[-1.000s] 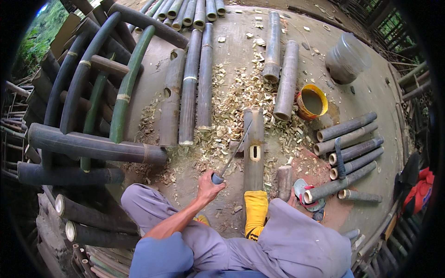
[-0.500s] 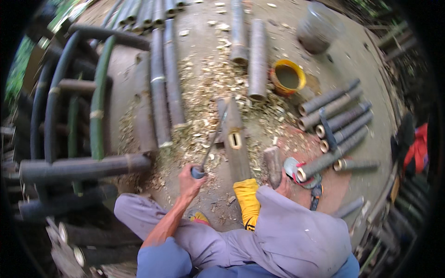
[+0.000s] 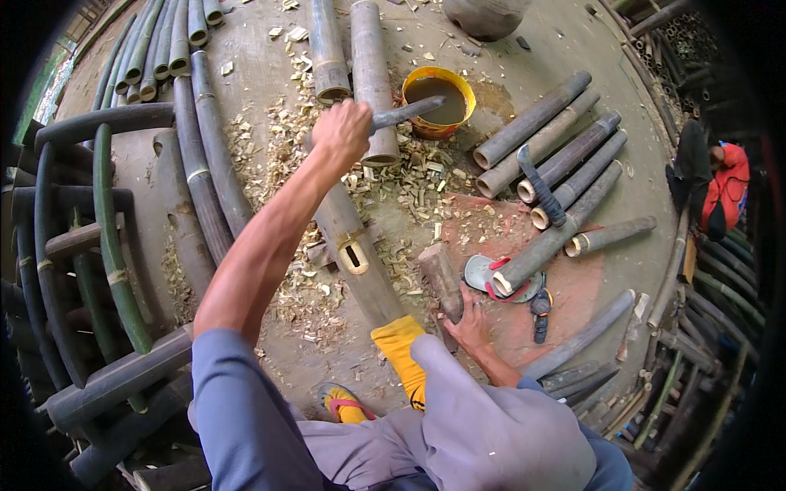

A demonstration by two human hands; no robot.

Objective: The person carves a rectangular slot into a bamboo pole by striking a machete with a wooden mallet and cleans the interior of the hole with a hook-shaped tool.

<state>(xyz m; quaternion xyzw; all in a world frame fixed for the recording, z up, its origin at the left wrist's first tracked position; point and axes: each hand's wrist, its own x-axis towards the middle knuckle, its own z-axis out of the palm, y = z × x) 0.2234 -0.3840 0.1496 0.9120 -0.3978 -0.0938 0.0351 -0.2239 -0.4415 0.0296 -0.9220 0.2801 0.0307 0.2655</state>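
My left hand [image 3: 341, 133] is stretched far forward, its fingers wrapped round a tool. The tool's grey, slightly bent shaft [image 3: 408, 113] sticks out to the right, overlapping the yellow bucket [image 3: 407, 85] of dark liquid in view; its other end is mostly hidden. Below that arm lies a bamboo pole [image 3: 372, 299] with a rectangular slot [image 3: 354, 257] cut in it. My foot in a yellow sock [image 3: 399, 337] rests against the pole's near end. My right hand [image 3: 472, 326] is low beside a short wooden block [image 3: 440, 278], fingers apart; whether they touch it I cannot tell.
Several cut bamboo pieces [image 3: 565, 168] lie at the right, a curved dark blade tool [image 3: 540, 186] across them. Chips [image 3: 278, 196] cover the middle ground. Bamboo frames [image 3: 115, 254] stand left. A person in red [image 3: 724, 192] is at far right.
My left hand has swung forward from near my knee to beside the bucket, still gripping the tool. My right hand stays near the wooden block. The whole view has shifted.
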